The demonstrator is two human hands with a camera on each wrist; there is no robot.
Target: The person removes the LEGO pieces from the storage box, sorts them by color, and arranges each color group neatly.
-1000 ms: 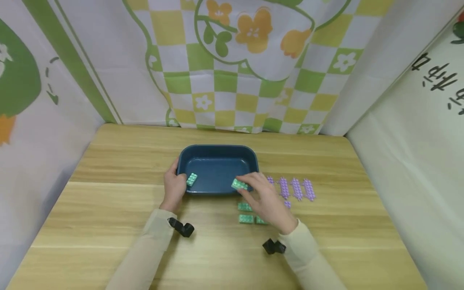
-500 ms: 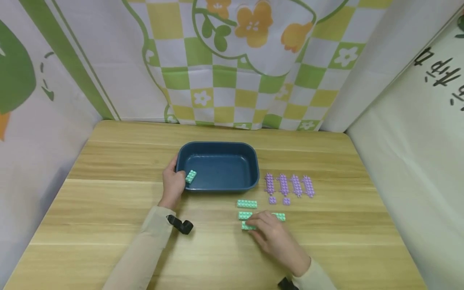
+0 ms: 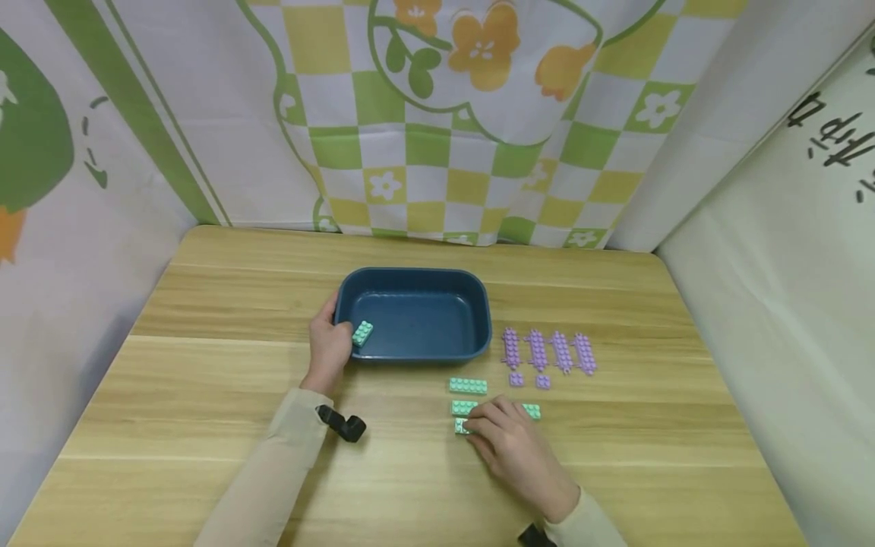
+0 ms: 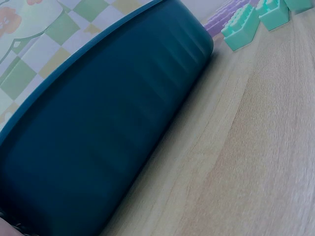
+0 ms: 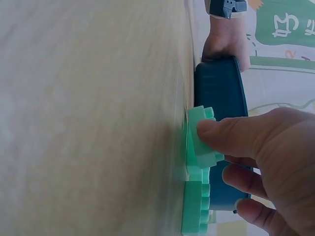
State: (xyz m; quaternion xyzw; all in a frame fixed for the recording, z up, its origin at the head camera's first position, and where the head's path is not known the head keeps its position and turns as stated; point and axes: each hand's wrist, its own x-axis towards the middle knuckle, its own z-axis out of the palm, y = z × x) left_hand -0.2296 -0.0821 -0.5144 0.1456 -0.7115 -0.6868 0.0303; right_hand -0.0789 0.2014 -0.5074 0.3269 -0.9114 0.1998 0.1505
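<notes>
My left hand (image 3: 330, 346) grips the left end of a dark blue plastic tray (image 3: 413, 355), with the thumb over the rim. One green building brick (image 3: 362, 333) lies inside the tray near that thumb. My right hand (image 3: 516, 448) pinches another green building brick (image 5: 199, 137) at the tabletop. In the right wrist view this brick leans slightly, and the thumb presses its side. Most of it is hidden by my fingers in the head view. Just beyond are more green bricks, a long one (image 3: 468, 386), a shorter one (image 3: 465, 408) and one (image 3: 531, 411) partly behind my hand.
Several purple studded strips (image 3: 536, 351) stand in a row right of the tray. Below them lie two small purple bricks (image 3: 516, 379). The wooden table (image 3: 225, 304) ends at a checked curtain (image 3: 444, 175) behind and white cloth on both sides.
My right hand has brought its green brick from over the tray down to the table near the other green bricks, and lately shifts it slightly. My left hand stays on the tray.
</notes>
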